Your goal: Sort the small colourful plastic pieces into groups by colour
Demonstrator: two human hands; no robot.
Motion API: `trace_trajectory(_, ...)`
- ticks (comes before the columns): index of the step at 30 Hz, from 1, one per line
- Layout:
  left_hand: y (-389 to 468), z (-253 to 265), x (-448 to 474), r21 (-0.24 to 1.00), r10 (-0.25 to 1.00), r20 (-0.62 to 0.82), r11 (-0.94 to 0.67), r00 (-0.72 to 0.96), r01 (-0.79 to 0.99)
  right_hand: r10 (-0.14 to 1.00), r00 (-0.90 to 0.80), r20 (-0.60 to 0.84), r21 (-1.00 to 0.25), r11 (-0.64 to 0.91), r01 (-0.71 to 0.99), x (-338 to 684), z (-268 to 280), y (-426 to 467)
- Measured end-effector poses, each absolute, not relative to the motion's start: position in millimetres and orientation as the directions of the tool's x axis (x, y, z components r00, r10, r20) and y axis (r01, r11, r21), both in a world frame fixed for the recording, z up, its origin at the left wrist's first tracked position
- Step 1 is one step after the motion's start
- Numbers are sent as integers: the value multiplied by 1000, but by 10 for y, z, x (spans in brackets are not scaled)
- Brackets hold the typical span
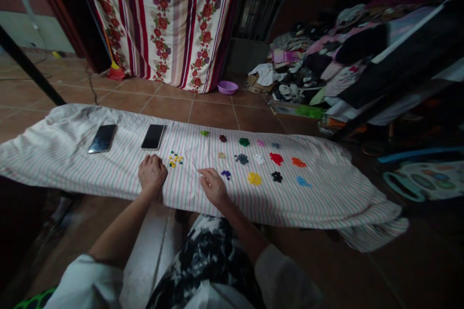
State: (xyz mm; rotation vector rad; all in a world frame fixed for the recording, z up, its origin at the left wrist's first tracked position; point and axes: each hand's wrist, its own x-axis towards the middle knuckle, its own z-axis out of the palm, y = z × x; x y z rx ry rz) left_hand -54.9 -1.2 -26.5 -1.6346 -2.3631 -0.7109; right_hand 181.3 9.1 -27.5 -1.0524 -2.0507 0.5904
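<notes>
My left hand (152, 172) rests palm down on the striped cloth (119, 174), fingers curled under so that anything inside is hidden. Just right of it lies a mixed group of small yellow, green and white pieces (176, 159). My right hand (213, 187) touches the cloth, its index finger stretched leftward and the thumb apart below. A faint thin pale line, perhaps a thread (191, 160), runs near that fingertip. Beside this hand sit small purple pieces (226, 174) and beige pieces (221, 155). Farther right are piles of yellow (254, 178), black (277, 176) and red pieces (276, 158).
Two phones (103, 138) (153, 137) lie at the left of the cloth. Orange (298, 161) and light blue pieces (303, 181) are at the right. Beyond stand a floral curtain (181, 24), a purple basin (227, 88) and heaped clothes (319, 58).
</notes>
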Motion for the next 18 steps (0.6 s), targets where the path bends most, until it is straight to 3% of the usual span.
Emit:
trace_trajectory(12,-3,-250,-528,238,823,432,290,-369,927,809,-513,287,-498,583,642,992,-257,694)
trace_trajectory(18,8,-279,-546,274,820,423,290,-386,917,854,-435,286,-527,519,673,916,-332,773)
